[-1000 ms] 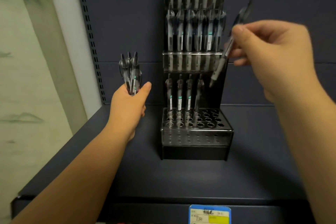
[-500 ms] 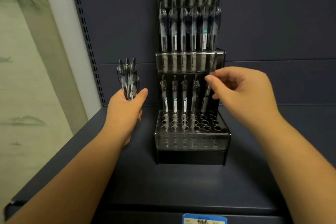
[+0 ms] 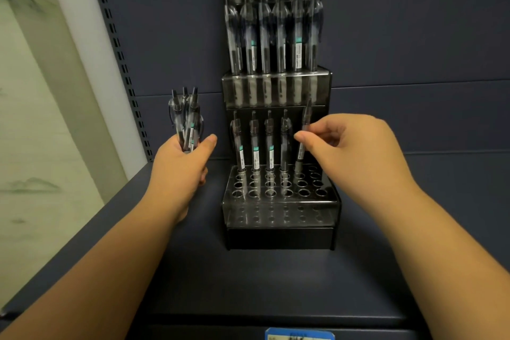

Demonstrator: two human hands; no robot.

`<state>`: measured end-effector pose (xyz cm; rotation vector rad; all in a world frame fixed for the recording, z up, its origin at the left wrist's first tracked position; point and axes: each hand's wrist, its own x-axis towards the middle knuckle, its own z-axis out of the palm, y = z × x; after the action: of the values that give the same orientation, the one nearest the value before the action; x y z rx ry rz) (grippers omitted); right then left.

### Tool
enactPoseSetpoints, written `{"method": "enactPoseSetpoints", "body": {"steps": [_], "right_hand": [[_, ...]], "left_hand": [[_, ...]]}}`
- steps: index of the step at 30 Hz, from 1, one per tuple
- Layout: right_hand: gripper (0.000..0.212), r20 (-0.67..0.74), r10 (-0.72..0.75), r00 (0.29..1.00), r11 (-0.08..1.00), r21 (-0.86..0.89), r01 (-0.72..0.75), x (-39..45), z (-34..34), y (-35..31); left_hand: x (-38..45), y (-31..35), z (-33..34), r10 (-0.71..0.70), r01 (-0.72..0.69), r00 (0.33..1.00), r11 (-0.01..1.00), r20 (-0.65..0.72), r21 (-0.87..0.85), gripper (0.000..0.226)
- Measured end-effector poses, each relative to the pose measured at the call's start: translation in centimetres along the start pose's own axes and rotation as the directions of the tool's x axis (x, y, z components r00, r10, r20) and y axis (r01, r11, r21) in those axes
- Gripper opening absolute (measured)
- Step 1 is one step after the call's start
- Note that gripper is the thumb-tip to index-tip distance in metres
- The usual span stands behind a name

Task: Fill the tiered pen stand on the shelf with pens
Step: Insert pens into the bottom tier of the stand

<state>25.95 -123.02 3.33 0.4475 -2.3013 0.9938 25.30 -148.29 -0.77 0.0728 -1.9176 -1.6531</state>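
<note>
Pen stand (image 3: 280,203): lowest tier part-filled. Right hand (image 3: 356,152) pinches pen (image 3: 303,141), apparently seating it beside four standing. Left hand (image 3: 179,165) grips spare pens (image 3: 186,124), left of stand, as ready supply.

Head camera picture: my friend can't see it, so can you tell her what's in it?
A right hand lowers one pen into the back row of a tiered pen stand, beside four pens already standing there. The left hand holds a bunch of spare pens upright. The stand's upper tiers are full of pens.
</note>
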Motion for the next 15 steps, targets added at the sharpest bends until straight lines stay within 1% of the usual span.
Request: {"method": "enactPoseSetpoints", "body": {"steps": [2,6,12,15], "right_hand": [[0.018,0.014,-0.005,1.0,1.0,-0.019,0.005,-0.04,0.14,-0.12],[0.02,0.1,-0.007,0.995,0.991,-0.13,0.02,-0.35,0.43,-0.23],[0.019,0.106,0.03,0.994,0.995,-0.096,-0.02,-0.37,0.09,-0.1],[0.02,0.081,0.031,0.996,0.998,-0.063,-0.025,-0.62,0.09,-0.08]], "left_hand": [[0.03,-0.03,0.03,-0.002,0.002,1.0,1.0,0.005,0.003,0.03],[-0.07,-0.03,0.13,-0.006,0.006,1.0,1.0,0.007,0.007,0.028],[-0.13,0.07,0.13,-0.007,0.007,1.0,1.0,0.015,0.015,0.028],[-0.22,0.16,0.07,-0.017,0.016,1.0,1.0,0.018,0.009,0.028]]}}
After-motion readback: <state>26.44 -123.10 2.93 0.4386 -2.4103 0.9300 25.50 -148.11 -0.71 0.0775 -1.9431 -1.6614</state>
